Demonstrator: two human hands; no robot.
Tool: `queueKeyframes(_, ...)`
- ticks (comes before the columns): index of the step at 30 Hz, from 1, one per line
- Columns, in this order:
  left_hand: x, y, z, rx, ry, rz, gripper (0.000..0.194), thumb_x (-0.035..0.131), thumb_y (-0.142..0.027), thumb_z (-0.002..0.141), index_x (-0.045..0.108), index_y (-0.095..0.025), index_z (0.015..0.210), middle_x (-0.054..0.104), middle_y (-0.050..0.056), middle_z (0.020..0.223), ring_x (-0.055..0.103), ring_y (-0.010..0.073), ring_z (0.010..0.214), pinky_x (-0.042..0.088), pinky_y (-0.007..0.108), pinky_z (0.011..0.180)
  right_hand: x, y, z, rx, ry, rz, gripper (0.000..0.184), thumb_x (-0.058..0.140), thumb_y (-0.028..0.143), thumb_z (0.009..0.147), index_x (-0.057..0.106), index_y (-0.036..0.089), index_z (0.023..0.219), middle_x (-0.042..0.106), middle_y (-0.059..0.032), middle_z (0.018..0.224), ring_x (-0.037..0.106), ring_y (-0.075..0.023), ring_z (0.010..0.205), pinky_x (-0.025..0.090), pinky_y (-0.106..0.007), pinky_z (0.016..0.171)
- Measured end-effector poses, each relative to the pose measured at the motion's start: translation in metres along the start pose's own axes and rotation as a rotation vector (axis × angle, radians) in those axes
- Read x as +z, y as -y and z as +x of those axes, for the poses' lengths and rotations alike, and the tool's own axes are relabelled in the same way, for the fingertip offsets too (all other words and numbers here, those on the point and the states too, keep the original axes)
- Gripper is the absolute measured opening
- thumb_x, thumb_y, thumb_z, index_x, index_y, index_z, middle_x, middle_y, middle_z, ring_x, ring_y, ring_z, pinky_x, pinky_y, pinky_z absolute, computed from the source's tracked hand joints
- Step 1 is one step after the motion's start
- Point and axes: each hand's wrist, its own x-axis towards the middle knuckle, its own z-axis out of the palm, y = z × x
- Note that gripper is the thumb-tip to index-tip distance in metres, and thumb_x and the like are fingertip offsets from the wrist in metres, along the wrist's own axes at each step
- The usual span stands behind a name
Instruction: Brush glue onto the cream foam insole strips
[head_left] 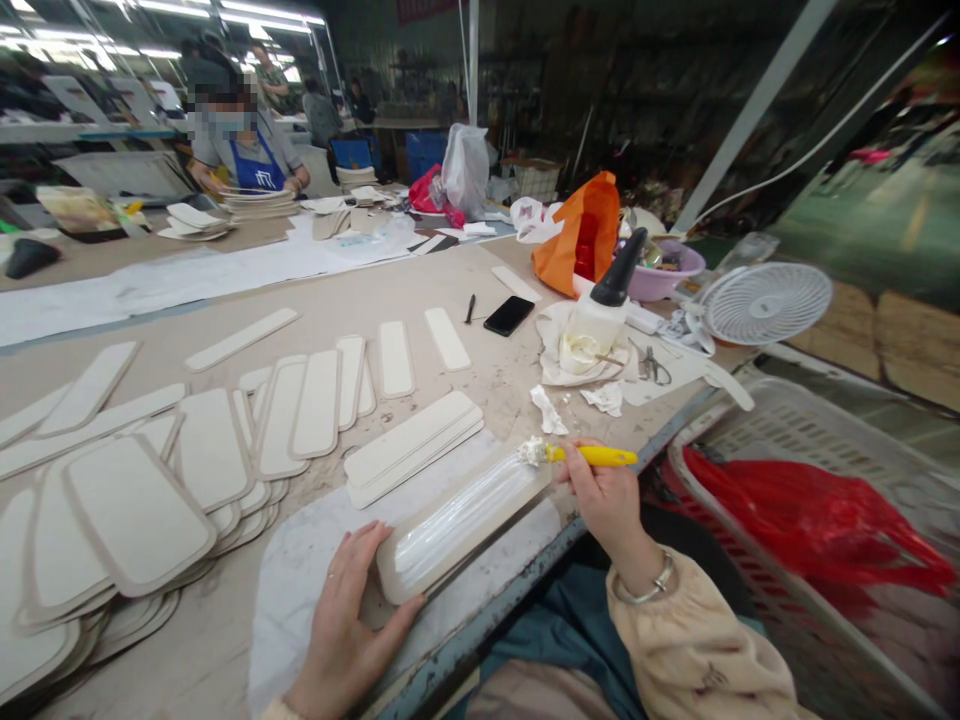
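Note:
A long cream rounded strip, wet with white glue, lies on a white sheet near the table's front edge. My left hand rests flat, fingers stretched, against the strip's near end. My right hand is closed round a yellow-handled brush, its glue-laden bristles touching the strip's far end. A small stack of similar strips lies just behind. A glue bottle with a black nozzle stands on white paper further back.
Several overlapping cream panels and strips cover the table's left. A black phone, pen, scissors, orange bag, pink basin and white fan lie right. A basket with red plastic stands beside me. A person in a blue apron works beyond.

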Motion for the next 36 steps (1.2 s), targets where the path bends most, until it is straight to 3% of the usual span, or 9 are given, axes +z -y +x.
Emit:
queueKeyframes(4, 0.001, 0.001, 0.0, -0.007, -0.003, -0.011, 0.071, 0.07, -0.04, 0.075, 0.038, -0.02, 0.136, 0.054, 0.014, 0.128, 0.049, 0.0334, 0.121, 0.037, 0.058, 0.106, -0.01, -0.006, -0.003, 0.059, -0.083, 0.041, 0.04, 0.047, 0.047, 0.092, 0.062, 0.019, 0.066, 0.064, -0.0044, 0.062, 0.055, -0.0146, 0.049, 0.044, -0.027, 0.051)
queueKeyframes(10, -0.003, -0.005, 0.0, -0.046, 0.038, -0.014, 0.074, 0.069, -0.039, 0.075, 0.034, -0.019, 0.138, 0.051, 0.016, 0.131, 0.045, 0.0338, 0.126, 0.037, 0.057, 0.106, -0.015, 0.004, -0.013, 0.225, -0.071, 0.43, 0.027, 0.056, 0.046, 0.087, 0.061, 0.019, 0.089, 0.059, 0.0005, 0.057, 0.047, -0.0121, 0.044, 0.039, -0.024, 0.041)
queueKeyframes(12, -0.004, -0.007, 0.001, -0.053, 0.051, -0.033, 0.077, 0.07, -0.04, 0.074, 0.033, -0.018, 0.138, 0.051, 0.016, 0.131, 0.044, 0.0335, 0.127, 0.036, 0.056, 0.107, -0.009, 0.009, -0.018, 0.269, -0.041, 0.553, 0.025, 0.058, 0.044, 0.087, 0.061, 0.02, 0.089, 0.058, 0.0013, 0.056, 0.046, -0.0113, 0.044, 0.038, -0.022, 0.04)
queueKeyframes(15, -0.006, -0.009, 0.002, -0.067, 0.058, -0.071, 0.079, 0.071, -0.042, 0.073, 0.032, -0.017, 0.138, 0.049, 0.017, 0.132, 0.043, 0.0329, 0.127, 0.035, 0.055, 0.107, 0.008, 0.02, -0.03, 0.294, 0.121, 0.667, 0.023, 0.059, 0.042, 0.087, 0.06, 0.019, 0.09, 0.058, 0.0018, 0.057, 0.047, -0.0103, 0.045, 0.038, -0.021, 0.04)
queueKeyframes(19, -0.007, -0.01, 0.001, -0.087, 0.054, -0.119, 0.086, 0.071, -0.044, 0.073, 0.026, -0.018, 0.142, 0.049, 0.018, 0.131, 0.043, 0.0332, 0.127, 0.033, 0.056, 0.107, 0.031, 0.045, -0.049, 0.277, 0.356, 0.709, 0.025, 0.055, 0.043, 0.089, 0.058, 0.018, 0.09, 0.058, 0.0021, 0.056, 0.049, -0.0095, 0.043, 0.04, -0.02, 0.041)
queueKeyframes(24, -0.006, -0.01, 0.001, -0.091, 0.037, -0.155, 0.089, 0.072, -0.041, 0.073, 0.023, -0.018, 0.144, 0.051, 0.017, 0.127, 0.046, 0.0322, 0.123, 0.036, 0.054, 0.105, 0.054, 0.07, -0.063, 0.198, 0.521, 0.736, 0.023, 0.051, 0.041, 0.092, 0.057, 0.018, 0.09, 0.06, 0.0022, 0.057, 0.051, -0.0095, 0.045, 0.041, -0.02, 0.044)
queueKeyframes(31, -0.004, -0.011, 0.001, -0.091, 0.024, -0.156, 0.09, 0.073, -0.039, 0.072, 0.022, -0.019, 0.144, 0.052, 0.015, 0.125, 0.048, 0.0314, 0.12, 0.038, 0.053, 0.103, 0.077, 0.075, -0.068, 0.099, 0.568, 0.679, 0.021, 0.049, 0.039, 0.093, 0.058, 0.02, 0.091, 0.06, 0.0024, 0.057, 0.054, -0.0119, 0.047, 0.044, -0.023, 0.048)
queueKeyframes(36, -0.004, -0.01, -0.001, -0.093, 0.033, -0.149, 0.091, 0.074, -0.038, 0.072, 0.022, -0.019, 0.144, 0.052, 0.015, 0.126, 0.047, 0.0313, 0.121, 0.036, 0.054, 0.105, 0.065, 0.062, -0.057, 0.037, 0.452, 0.503, 0.021, 0.049, 0.037, 0.093, 0.06, 0.021, 0.085, 0.06, 0.0019, 0.056, 0.053, -0.0122, 0.047, 0.043, -0.025, 0.05)
